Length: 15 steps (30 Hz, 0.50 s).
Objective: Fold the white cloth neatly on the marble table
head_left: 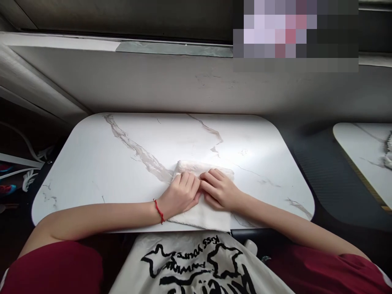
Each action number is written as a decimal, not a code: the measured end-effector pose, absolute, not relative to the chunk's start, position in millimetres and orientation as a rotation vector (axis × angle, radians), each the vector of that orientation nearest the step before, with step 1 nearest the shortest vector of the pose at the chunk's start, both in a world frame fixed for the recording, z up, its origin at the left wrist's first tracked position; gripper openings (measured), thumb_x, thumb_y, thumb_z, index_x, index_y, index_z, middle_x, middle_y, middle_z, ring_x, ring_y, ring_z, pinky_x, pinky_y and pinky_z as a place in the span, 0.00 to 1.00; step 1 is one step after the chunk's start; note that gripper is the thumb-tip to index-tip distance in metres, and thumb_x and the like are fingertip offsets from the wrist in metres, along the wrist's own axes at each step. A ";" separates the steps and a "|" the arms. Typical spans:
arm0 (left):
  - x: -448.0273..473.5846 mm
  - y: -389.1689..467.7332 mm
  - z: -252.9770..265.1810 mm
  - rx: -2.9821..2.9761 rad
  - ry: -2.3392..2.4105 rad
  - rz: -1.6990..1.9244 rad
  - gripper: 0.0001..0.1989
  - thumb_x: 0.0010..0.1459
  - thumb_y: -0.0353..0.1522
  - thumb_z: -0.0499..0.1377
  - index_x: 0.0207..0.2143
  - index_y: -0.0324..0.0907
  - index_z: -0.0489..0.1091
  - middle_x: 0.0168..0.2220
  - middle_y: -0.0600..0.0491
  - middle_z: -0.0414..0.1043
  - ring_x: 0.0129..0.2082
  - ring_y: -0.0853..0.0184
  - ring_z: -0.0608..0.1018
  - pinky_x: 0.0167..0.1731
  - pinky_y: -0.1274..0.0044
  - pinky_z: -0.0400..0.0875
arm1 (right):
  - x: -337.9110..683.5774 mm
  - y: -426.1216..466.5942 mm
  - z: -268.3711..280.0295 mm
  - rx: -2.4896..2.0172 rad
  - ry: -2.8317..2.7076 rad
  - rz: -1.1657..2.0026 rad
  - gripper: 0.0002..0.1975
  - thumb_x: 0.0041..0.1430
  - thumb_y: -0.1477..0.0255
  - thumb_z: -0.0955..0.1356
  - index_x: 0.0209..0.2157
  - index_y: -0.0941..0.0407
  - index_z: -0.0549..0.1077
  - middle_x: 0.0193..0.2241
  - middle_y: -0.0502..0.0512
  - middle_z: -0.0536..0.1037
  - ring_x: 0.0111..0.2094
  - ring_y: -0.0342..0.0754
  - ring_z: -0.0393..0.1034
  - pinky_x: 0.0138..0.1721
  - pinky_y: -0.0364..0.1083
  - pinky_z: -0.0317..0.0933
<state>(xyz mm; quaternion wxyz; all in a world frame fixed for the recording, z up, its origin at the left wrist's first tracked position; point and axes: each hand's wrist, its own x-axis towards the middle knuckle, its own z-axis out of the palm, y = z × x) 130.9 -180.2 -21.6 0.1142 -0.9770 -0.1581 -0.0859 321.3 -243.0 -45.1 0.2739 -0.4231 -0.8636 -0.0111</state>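
Observation:
A white cloth [211,218], which looks like a small towel, lies folded flat at the front edge of the marble-patterned table [122,175]. My left hand [181,192], with a red string bracelet [158,211] at its wrist, rests on the cloth with fingers curled into it. Close against it, my right hand [219,190] also has its fingers bent and gripping the cloth. The fingertips of both hands meet near the cloth's middle, and what lies under them is hidden.
A second marble-patterned table [364,147] stands to the right, with a white fluffy thing [388,151] at its edge. Pale wall [171,85] rises behind the table. White cables [29,175] hang at the left. Part of the upper right is pixelated.

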 end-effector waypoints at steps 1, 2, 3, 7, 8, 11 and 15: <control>136.9 -180.9 -23.2 -2.878 -0.484 -0.231 0.13 0.68 0.37 0.50 0.40 0.37 0.70 0.33 0.46 0.70 0.32 0.58 0.72 0.30 0.68 0.64 | 326.8 -243.9 -44.1 -1.124 -2.321 -0.020 0.06 0.61 0.77 0.61 0.34 0.55 0.68 0.32 0.59 0.70 0.32 0.51 0.56 0.32 0.51 0.59; 144.9 -177.8 -24.3 -2.909 -0.500 -0.204 0.14 0.67 0.38 0.51 0.41 0.37 0.69 0.34 0.45 0.71 0.34 0.57 0.72 0.32 0.68 0.65 | 333.1 -241.5 -43.7 -1.114 -2.318 -0.019 0.07 0.61 0.77 0.61 0.35 0.55 0.68 0.32 0.58 0.70 0.32 0.51 0.57 0.32 0.51 0.60; 154.6 -171.6 -25.0 -2.949 -0.517 -0.175 0.15 0.67 0.39 0.51 0.42 0.36 0.69 0.36 0.44 0.71 0.36 0.56 0.72 0.34 0.67 0.66 | 340.1 -236.6 -43.8 -1.111 -2.314 -0.026 0.07 0.60 0.78 0.61 0.36 0.55 0.69 0.31 0.58 0.70 0.32 0.52 0.57 0.32 0.51 0.60; 199.8 -133.2 -25.2 -3.065 -0.636 -0.116 0.16 0.66 0.39 0.51 0.46 0.35 0.69 0.41 0.41 0.72 0.43 0.52 0.72 0.41 0.65 0.66 | 373.9 -202.2 -47.5 -1.130 -2.306 -0.089 0.08 0.60 0.78 0.60 0.37 0.55 0.68 0.30 0.58 0.70 0.32 0.53 0.58 0.32 0.52 0.60; 211.0 -123.6 -25.1 -3.070 -0.675 -0.123 0.16 0.66 0.38 0.51 0.47 0.34 0.68 0.42 0.40 0.72 0.45 0.51 0.72 0.43 0.64 0.65 | 383.7 -191.8 -48.8 -1.140 -2.304 -0.094 0.08 0.60 0.78 0.60 0.37 0.54 0.68 0.31 0.58 0.70 0.32 0.53 0.59 0.33 0.52 0.61; 242.5 -97.9 -25.3 -3.049 -0.772 -0.168 0.18 0.68 0.37 0.48 0.49 0.32 0.67 0.46 0.37 0.71 0.50 0.49 0.71 0.47 0.63 0.63 | 414.6 -159.3 -52.0 -1.187 -2.272 -0.089 0.08 0.60 0.78 0.59 0.34 0.53 0.67 0.31 0.58 0.70 0.32 0.53 0.60 0.35 0.52 0.62; 278.6 -64.3 -27.9 -3.003 -0.826 -0.265 0.20 0.69 0.36 0.46 0.52 0.31 0.66 0.52 0.34 0.69 0.55 0.48 0.69 0.51 0.63 0.61 | 449.5 -119.6 -55.3 -1.298 -2.174 -0.100 0.06 0.58 0.76 0.60 0.32 0.53 0.65 0.30 0.57 0.69 0.32 0.53 0.61 0.36 0.53 0.61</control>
